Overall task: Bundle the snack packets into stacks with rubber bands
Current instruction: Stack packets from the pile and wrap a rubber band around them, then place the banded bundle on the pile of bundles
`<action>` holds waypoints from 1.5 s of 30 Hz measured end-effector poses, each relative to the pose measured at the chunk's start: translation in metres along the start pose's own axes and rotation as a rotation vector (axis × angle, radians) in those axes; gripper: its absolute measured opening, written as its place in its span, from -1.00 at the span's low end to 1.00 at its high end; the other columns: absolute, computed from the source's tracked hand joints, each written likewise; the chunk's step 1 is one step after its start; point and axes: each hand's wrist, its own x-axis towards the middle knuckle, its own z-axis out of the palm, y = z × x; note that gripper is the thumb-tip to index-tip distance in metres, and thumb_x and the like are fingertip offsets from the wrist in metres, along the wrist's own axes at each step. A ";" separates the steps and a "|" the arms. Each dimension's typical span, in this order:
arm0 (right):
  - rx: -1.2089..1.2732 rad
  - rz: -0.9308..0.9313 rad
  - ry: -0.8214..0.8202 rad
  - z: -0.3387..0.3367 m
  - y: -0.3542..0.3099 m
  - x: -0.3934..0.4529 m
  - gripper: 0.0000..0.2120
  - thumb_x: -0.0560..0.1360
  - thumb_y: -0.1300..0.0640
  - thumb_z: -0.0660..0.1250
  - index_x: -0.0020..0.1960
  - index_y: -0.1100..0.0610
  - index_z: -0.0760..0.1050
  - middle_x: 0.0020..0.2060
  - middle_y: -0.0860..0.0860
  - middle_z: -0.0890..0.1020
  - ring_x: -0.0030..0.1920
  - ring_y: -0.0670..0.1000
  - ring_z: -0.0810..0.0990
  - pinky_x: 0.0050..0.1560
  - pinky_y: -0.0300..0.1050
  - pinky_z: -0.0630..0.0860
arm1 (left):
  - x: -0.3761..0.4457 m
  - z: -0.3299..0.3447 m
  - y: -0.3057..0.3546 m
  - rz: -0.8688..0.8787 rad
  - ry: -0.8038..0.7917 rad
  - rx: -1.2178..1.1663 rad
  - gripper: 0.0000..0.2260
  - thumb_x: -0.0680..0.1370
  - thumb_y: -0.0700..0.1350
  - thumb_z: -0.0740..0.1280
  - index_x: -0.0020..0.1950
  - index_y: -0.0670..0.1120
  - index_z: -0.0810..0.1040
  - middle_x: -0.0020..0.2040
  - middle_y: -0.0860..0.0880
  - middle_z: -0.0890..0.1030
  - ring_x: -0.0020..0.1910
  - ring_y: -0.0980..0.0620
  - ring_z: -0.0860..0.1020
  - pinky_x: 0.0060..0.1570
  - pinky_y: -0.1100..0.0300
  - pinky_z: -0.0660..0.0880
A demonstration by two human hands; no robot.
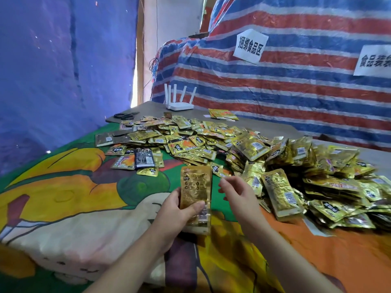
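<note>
My left hand grips a small stack of gold snack packets upright above the cloth, thumb across the lower front. My right hand hovers just to the right of the stack, fingers loosely curled, holding nothing that I can see. A big heap of loose gold packets spreads across the table from the middle to the far right. A thicker pile of packets lies right beside my right hand. No rubber band shows.
A colourful cartoon cloth covers the near table. A white router and black scissors sit at the far edge. A striped tarp wall with paper signs stands behind; a blue tarp hangs left.
</note>
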 end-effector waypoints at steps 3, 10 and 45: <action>0.027 0.099 -0.184 0.010 0.002 -0.011 -0.79 0.58 -0.06 0.34 0.17 -0.02 0.54 0.07 -0.09 0.66 0.08 -0.14 0.63 0.16 -0.14 0.56 | 0.000 0.001 -0.001 0.027 -0.036 0.002 -0.55 0.35 -0.03 0.55 0.20 0.01 0.55 0.09 -0.08 0.69 0.09 -0.12 0.66 0.08 -0.20 0.58; 0.045 0.163 -0.115 0.025 0.000 -0.025 -0.74 0.54 -0.07 0.40 0.20 -0.04 0.56 0.05 -0.14 0.67 0.08 -0.17 0.62 0.16 -0.14 0.56 | 0.000 0.001 -0.007 0.012 -0.029 0.033 -0.68 0.41 -0.06 0.53 0.12 0.12 0.58 0.07 -0.04 0.70 0.04 -0.07 0.68 -0.15 0.00 0.63; -0.801 0.306 0.295 -0.145 -0.051 0.277 -0.43 0.41 -0.21 0.50 0.02 0.29 0.47 -0.20 0.12 0.57 -0.23 0.09 0.60 -0.25 -0.03 0.59 | 0.142 -0.026 0.003 0.353 0.371 0.681 -0.91 0.61 -0.08 0.27 -0.07 0.09 0.49 -0.18 0.04 0.56 -0.22 0.06 0.54 -0.30 0.12 0.53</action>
